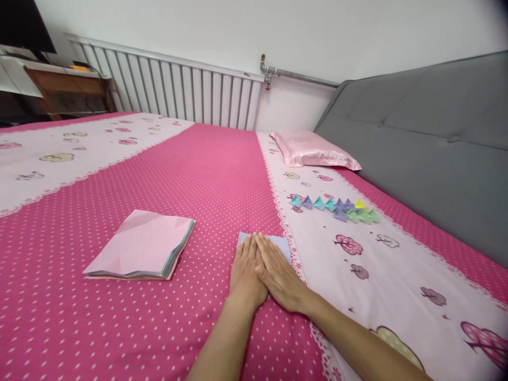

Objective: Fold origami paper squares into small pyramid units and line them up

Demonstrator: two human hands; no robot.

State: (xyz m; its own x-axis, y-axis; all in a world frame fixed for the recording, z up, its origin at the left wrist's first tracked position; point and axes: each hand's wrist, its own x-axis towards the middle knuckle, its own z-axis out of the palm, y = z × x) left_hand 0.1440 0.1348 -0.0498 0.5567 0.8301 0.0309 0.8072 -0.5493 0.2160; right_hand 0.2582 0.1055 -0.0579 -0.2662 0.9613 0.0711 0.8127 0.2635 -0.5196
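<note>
A pale lavender sheet of paper (282,244) lies on the pink dotted bedspread, mostly covered by my hands. My left hand (246,271) rests flat on it, fingers stretched forward. Beside it and slightly overlapping, my right hand (281,276) also lies flat, its thumb over the edge of my left hand. Neither hand grips anything. To the left sits a stack of square paper (141,243), pink on top with teal and other colours showing at its edge. Several small folded paper shapes (318,203) in teal, purple, green and yellow stand grouped at the right.
The bed's bedspread (214,174) has pink dotted and white tree-print bands. A pink satin pillow (313,150) lies by the grey headboard (432,121). Behind the bed are a white radiator (178,87) and a pipe (301,75). A desk (71,87) with a dark monitor (24,26) stands at far left.
</note>
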